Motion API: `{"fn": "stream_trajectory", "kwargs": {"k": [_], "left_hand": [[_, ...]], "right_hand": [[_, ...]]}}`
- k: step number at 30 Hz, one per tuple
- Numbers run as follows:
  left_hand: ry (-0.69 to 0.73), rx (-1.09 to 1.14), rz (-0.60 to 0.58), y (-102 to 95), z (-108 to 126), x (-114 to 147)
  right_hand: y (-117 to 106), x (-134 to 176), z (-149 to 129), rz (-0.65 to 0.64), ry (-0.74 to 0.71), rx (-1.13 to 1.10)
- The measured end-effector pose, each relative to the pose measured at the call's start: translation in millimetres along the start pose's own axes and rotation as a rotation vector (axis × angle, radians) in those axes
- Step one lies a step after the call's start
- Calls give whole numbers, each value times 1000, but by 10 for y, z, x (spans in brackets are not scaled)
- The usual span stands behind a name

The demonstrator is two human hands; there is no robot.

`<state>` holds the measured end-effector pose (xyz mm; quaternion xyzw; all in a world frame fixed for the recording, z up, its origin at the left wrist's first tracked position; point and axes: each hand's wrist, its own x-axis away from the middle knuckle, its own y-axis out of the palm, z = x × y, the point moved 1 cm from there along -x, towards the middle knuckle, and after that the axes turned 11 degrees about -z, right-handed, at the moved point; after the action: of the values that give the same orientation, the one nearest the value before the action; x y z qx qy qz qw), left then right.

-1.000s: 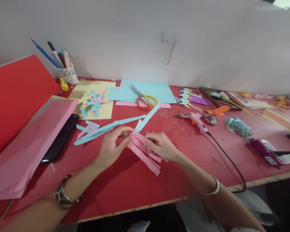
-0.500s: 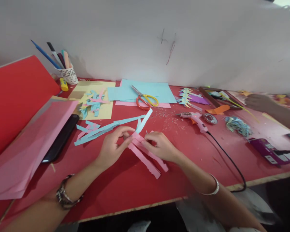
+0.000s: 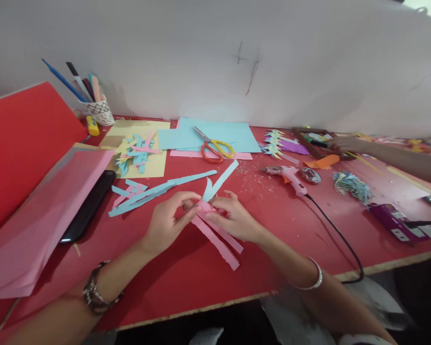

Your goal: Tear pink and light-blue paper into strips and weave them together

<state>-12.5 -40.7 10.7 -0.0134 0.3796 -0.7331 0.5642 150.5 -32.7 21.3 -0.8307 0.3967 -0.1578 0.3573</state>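
Pink paper strips (image 3: 221,243) run from between my hands down to the lower right, two lengths showing. A light blue paper strip (image 3: 222,179) crosses them and sticks up toward the upper right. My left hand (image 3: 172,218) pinches the crossing of the strips between thumb and fingers. From the other side, my right hand (image 3: 235,218) has its thumb and fingers closed on the pink strip. Long blue strips (image 3: 161,189) lie on the red table just behind my left hand, beside a small woven pink and blue piece (image 3: 130,189).
Scissors (image 3: 213,147) rest on blue sheets (image 3: 242,132) at the back. A pink glue gun (image 3: 287,176) with its cord lies to the right. Pink sheets (image 3: 53,206) partly cover a black phone (image 3: 93,206) at left. Another person's hand (image 3: 339,143) reaches into a tray (image 3: 309,143).
My right hand has shifted slightly left, closer to my left hand, and the pink strip there is bent over. The other person's hand has moved left to the tray.
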Motion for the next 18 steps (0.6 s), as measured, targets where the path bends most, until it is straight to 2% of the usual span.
{"fn": "stream_trajectory", "kwargs": {"k": [11,18], "left_hand": [[-10,-6,68,33,56,26],[-28,7,106,27,71,8]], "right_hand": [[35,-32,4,5,-33,-95],[-43,-14,14,-93,93,-140]]}}
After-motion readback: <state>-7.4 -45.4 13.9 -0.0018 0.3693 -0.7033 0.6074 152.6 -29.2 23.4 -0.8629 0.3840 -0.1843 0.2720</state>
